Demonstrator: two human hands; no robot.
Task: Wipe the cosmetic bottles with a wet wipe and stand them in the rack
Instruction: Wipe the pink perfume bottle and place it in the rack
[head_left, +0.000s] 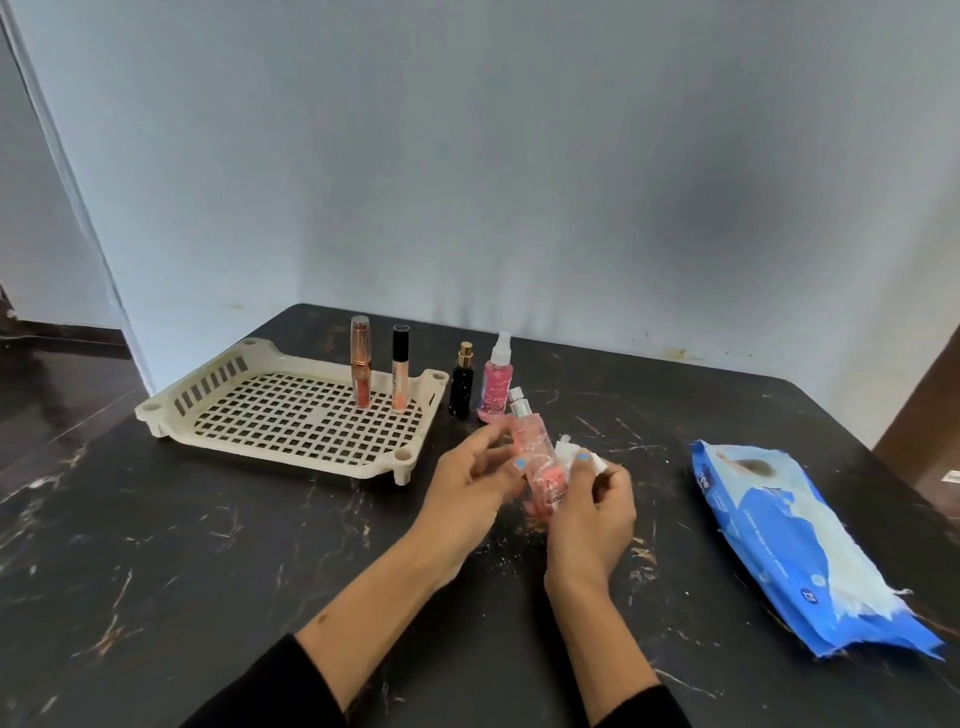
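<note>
A clear pink bottle (535, 457) with a silver cap is tilted above the table centre, held between both hands. My left hand (467, 488) grips its left side. My right hand (592, 514) presses a white wet wipe (569, 452) against its right side. The cream perforated rack (306, 462) lies at the left, with a rose-gold tube (360, 364) and a black-capped gloss tube (400, 369) standing at its far right corner. A black bottle with a gold cap (461, 382) and a pink spray bottle (496, 379) stand on the table just right of the rack.
A blue wet-wipe pack (795, 545) lies open at the right, near the table's edge. The dark marbled table (208, 571) meets a pale wall at the back. A brown panel (930, 415) stands at far right.
</note>
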